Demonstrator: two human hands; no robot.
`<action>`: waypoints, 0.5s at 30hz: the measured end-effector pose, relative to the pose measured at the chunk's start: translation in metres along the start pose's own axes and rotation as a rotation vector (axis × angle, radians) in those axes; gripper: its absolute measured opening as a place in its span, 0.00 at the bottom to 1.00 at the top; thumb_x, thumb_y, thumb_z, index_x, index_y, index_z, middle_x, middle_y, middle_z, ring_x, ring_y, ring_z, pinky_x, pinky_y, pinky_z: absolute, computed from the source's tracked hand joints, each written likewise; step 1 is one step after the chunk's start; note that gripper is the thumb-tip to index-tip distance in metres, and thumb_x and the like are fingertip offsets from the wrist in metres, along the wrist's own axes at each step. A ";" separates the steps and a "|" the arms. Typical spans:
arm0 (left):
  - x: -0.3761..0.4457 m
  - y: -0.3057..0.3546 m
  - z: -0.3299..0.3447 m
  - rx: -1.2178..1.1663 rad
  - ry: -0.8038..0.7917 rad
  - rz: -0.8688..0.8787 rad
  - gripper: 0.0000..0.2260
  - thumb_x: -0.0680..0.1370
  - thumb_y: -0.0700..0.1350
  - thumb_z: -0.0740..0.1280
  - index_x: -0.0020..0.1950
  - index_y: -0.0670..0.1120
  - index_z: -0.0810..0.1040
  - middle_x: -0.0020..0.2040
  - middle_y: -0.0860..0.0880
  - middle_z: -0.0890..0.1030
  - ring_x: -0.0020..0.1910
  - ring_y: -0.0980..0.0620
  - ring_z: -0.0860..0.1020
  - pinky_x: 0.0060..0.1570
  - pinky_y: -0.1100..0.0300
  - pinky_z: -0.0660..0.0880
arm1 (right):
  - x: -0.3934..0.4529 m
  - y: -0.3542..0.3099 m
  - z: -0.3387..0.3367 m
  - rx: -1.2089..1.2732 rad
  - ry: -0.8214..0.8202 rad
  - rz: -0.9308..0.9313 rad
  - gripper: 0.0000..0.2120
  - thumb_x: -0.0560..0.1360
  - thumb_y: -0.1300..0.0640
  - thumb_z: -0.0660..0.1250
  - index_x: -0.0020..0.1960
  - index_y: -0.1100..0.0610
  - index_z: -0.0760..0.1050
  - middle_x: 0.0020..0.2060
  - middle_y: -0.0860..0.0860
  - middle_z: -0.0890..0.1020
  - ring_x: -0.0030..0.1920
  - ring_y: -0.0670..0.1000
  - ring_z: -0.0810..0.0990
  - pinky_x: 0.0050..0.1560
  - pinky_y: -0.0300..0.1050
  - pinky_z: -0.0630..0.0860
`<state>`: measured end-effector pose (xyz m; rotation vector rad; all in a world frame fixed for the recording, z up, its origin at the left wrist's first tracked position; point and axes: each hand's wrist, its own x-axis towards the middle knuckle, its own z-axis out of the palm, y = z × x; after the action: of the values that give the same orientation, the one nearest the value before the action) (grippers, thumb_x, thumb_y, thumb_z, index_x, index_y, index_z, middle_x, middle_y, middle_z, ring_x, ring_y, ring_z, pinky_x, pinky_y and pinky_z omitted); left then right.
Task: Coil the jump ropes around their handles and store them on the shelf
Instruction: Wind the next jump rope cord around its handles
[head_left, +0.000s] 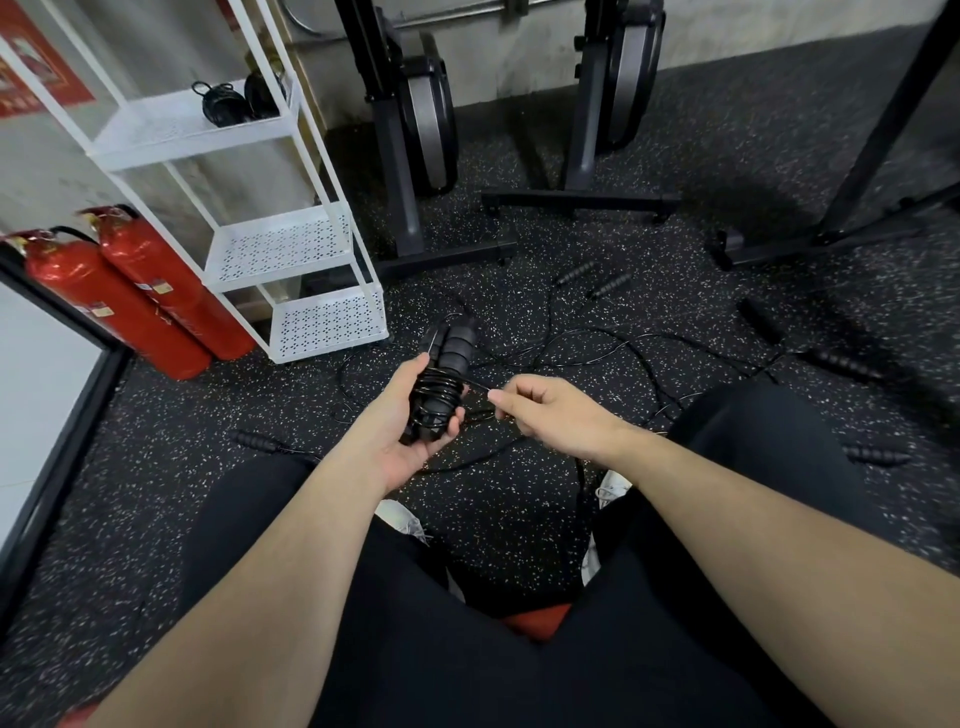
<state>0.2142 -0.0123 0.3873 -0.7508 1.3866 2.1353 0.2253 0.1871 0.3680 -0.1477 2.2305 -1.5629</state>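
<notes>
My left hand (402, 423) grips a pair of black jump-rope handles (447, 364) held together, with black cord wound around their lower half. My right hand (550, 410) pinches the free end of that cord (475, 383) just right of the handles. More black ropes (597, 343) lie tangled on the speckled floor ahead, with loose handles at the far middle (576, 273), the right (841, 364) and the near left (254, 440). Two coiled ropes (228, 104) sit on the upper tier of the white shelf (280, 249) at the left.
Two red fire extinguishers (130, 296) lean beside the shelf. Black exercise machines (415, 130) stand behind the ropes, with their floor bars (576, 200) close to the tangle. A dark frame leg (883, 130) slants at the right. My knees in black trousers fill the foreground.
</notes>
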 end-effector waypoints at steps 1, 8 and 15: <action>0.001 0.001 -0.002 -0.020 0.009 -0.003 0.20 0.82 0.55 0.67 0.61 0.38 0.80 0.43 0.42 0.85 0.32 0.50 0.80 0.26 0.61 0.78 | 0.001 0.000 0.000 0.018 -0.009 -0.010 0.13 0.83 0.45 0.62 0.47 0.52 0.78 0.26 0.43 0.72 0.26 0.44 0.65 0.29 0.37 0.64; 0.001 0.005 -0.007 -0.161 0.056 -0.049 0.16 0.79 0.51 0.72 0.57 0.39 0.80 0.40 0.40 0.84 0.30 0.46 0.81 0.26 0.61 0.79 | 0.000 -0.001 0.001 0.011 -0.089 -0.027 0.17 0.85 0.46 0.58 0.48 0.55 0.77 0.30 0.49 0.77 0.33 0.47 0.72 0.42 0.43 0.69; 0.005 0.008 -0.012 -0.265 0.013 -0.070 0.16 0.79 0.51 0.72 0.60 0.40 0.81 0.46 0.38 0.86 0.41 0.39 0.86 0.33 0.54 0.84 | 0.004 0.009 0.003 0.096 -0.155 0.012 0.18 0.85 0.43 0.57 0.44 0.55 0.71 0.27 0.47 0.68 0.29 0.48 0.66 0.37 0.44 0.69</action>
<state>0.2075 -0.0258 0.3855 -0.8998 1.0776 2.2882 0.2241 0.1862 0.3580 -0.2196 2.0304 -1.5920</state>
